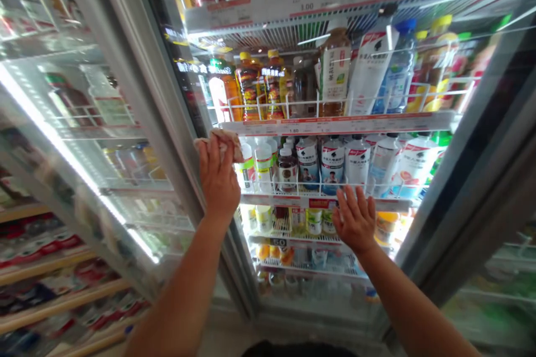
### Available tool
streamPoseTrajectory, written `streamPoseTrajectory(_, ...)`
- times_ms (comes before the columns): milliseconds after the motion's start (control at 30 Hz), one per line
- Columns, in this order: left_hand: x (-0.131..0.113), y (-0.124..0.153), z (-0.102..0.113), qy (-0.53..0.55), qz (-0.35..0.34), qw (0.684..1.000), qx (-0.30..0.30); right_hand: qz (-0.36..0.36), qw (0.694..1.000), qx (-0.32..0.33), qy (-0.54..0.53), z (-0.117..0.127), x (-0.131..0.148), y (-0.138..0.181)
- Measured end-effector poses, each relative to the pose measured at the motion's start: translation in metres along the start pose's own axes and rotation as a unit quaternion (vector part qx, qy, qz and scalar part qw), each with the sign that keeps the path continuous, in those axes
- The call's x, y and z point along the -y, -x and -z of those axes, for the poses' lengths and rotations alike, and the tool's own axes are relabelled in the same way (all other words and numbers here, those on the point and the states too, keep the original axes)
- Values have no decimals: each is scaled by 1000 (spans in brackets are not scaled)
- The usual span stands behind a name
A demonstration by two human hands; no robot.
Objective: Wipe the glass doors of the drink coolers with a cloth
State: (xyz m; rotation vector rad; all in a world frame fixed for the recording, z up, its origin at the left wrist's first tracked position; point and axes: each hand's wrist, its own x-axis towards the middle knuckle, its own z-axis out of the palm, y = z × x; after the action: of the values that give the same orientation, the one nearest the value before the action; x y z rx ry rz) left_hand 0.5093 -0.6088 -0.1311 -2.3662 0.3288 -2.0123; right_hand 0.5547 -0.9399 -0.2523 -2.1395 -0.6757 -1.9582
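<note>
I face a glass-doored drinks fridge. My left hand (218, 175) presses a crumpled pale cloth (224, 142) against the glass door (234, 83) near its left frame, fingers closed over the cloth. My right hand (355, 220) lies flat on the same glass lower down, fingers spread, holding nothing. Behind the glass stand rows of bottles: amber tea bottles (262, 86) on an upper wire shelf and white-labelled bottles (333, 159) on the shelf at hand height.
The grey door frame (138, 95) runs diagonally to the left of my left hand. Another glass door (75, 139) with lit shelves stands at the left. Wooden shelves with packaged goods (46, 268) are at the lower left. A dark frame (481, 189) borders the right side.
</note>
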Motion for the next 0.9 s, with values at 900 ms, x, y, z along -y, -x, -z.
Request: streamPoseTrajectory(900, -24, 100, -4, -33, 25, 998, 39, -2, 999, -9, -37, 2, -4, 3)
